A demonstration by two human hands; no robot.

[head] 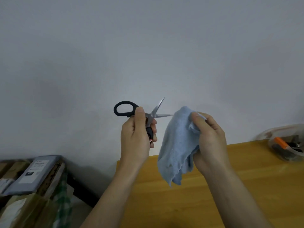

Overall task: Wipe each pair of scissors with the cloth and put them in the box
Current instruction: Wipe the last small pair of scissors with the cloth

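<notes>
Two hands are raised in front of a plain pale grey wall [148, 46] in the head view. The left hand [134, 137] grips a pair of black-handled scissors [139, 115] near the pivot, thumb on top and fingers curled round the lower handle; one handle loop sticks out to the left, and the steel blades stand apart, one angled up, the other pointing right with its tip touching or just short of the cloth. The right hand [209, 139] clutches a light blue cloth [177, 145], which bunches at the fingers and hangs down with a ragged lower edge over the bench. The bench [246, 178] is bare yellowish wood filling the lower right, butted against the wall. At its far right edge sits a clear plastic box [286, 145] holding dark items and something orange; what they are is too blurred to tell. Left of the bench lies a stack of cardboard parcels [29, 195], with a grey labelled package [34, 173] on top.
</notes>
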